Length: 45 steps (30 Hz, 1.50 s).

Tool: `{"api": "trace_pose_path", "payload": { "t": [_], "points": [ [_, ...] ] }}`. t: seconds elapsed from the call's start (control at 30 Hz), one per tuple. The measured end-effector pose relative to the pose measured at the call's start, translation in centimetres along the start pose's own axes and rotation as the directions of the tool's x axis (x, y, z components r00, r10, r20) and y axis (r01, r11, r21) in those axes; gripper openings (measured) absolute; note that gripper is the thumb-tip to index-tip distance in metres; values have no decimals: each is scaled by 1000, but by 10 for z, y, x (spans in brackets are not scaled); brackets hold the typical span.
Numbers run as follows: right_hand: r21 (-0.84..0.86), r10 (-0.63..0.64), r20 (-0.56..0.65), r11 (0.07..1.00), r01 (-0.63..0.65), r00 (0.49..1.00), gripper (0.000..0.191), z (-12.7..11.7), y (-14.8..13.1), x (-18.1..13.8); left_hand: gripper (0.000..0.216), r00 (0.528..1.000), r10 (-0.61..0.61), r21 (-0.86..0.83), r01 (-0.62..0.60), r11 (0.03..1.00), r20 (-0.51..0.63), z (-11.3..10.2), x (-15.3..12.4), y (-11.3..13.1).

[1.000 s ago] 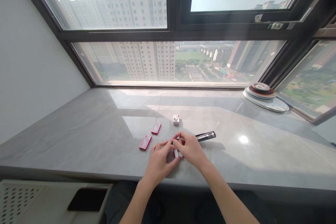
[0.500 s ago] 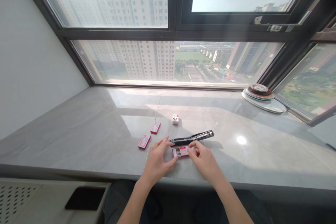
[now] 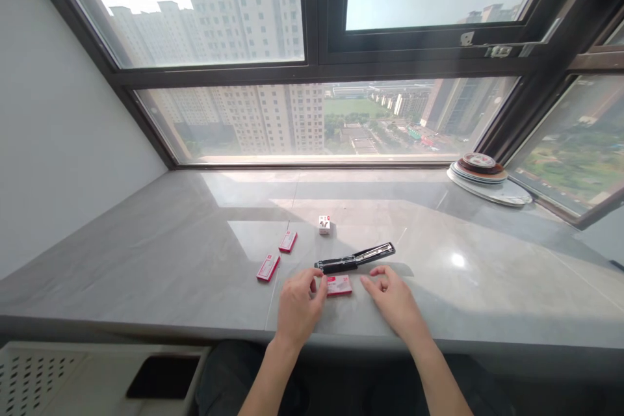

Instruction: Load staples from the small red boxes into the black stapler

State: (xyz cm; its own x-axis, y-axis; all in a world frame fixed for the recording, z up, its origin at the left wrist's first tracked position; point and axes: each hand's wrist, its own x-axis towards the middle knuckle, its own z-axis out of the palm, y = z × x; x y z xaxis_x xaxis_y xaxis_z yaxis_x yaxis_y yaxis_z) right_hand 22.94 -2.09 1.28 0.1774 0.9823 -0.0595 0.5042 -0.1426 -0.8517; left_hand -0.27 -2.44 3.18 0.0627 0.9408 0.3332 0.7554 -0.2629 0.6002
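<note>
Off to the left of my left fingers, a spare red box (image 3: 269,266) lies on the tabletop (image 3: 146,260). My left hand (image 3: 296,304) rests with its fingers loosely apart, the thumb tip touching the left end of the red staple box (image 3: 340,285), which lies flat between my two hands. Just beyond the fingers sits the black stapler (image 3: 355,257), swung open. My right hand (image 3: 394,298) sits just right of the box, fingers curled apart, gripping nothing. The box looks like light, stiff cardboard, apt to skid on polished stone; I'd pinch its long sides.

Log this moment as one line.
left hand: touching red box | right hand: open, beside box | stapler: lying behind box
</note>
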Motion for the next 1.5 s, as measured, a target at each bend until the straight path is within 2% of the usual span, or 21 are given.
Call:
{"api": "trace_pose_path", "payload": {
  "t": [0.1,0.2,0.4,0.47,0.53,0.6,0.67,0.87,1.0,1.1,1.2,1.27,1.4,1.5],
  "points": [
    [56,81,-32,995,-79,996,57,-24,17,11,26,997,63,-8,-63,998,33,-2,-2,5],
    [60,73,-42,996,-71,996,76,-42,26,21,32,995,72,1,-72,997,66,-2,-1,7],
    [229,43,93,971,-63,995,99,-57,16,42,35,992,101,80,-107,991,74,3,0,7],
    [283,-12,141,959,-28,990,91,-61,6,53,37,992,113,102,-119,988,64,6,0,6],
    [328,-87,217,945,12,972,74,-62,-7,63,37,991,123,115,-129,985,58,8,0,6],
    [363,-176,293,930,61,940,63,-57,-22,73,37,990,129,121,-135,983,57,9,1,6],
    [361,-255,305,923,136,918,57,-45,-38,81,37,990,129,128,-136,982,61,10,2,5],
    [85,-415,292,908,409,862,35,7,-70,83,37,989,121,149,-132,980,83,7,4,7],
    [-100,-455,324,855,508,829,22,20,-76,77,35,988,129,151,-141,978,88,8,3,5],
    [-128,-456,349,842,524,819,26,17,-75,74,39,971,193,132,-212,968,144,10,1,1],
    [-140,-447,294,854,500,845,33,11,-67,72,18,963,223,148,-245,958,152,5,-2,-5],
    [-157,-431,242,867,473,869,34,8,-60,69,6,982,173,199,-185,962,77,-6,-2,-14],
    [-164,-387,199,893,419,901,36,4,-50,62,12,988,53,287,-10,958,-142,-36,6,-44],
    [-155,-363,172,908,389,916,36,3,-47,58,17,984,41,247,3,969,-172,-52,19,-70]
  ]
}}
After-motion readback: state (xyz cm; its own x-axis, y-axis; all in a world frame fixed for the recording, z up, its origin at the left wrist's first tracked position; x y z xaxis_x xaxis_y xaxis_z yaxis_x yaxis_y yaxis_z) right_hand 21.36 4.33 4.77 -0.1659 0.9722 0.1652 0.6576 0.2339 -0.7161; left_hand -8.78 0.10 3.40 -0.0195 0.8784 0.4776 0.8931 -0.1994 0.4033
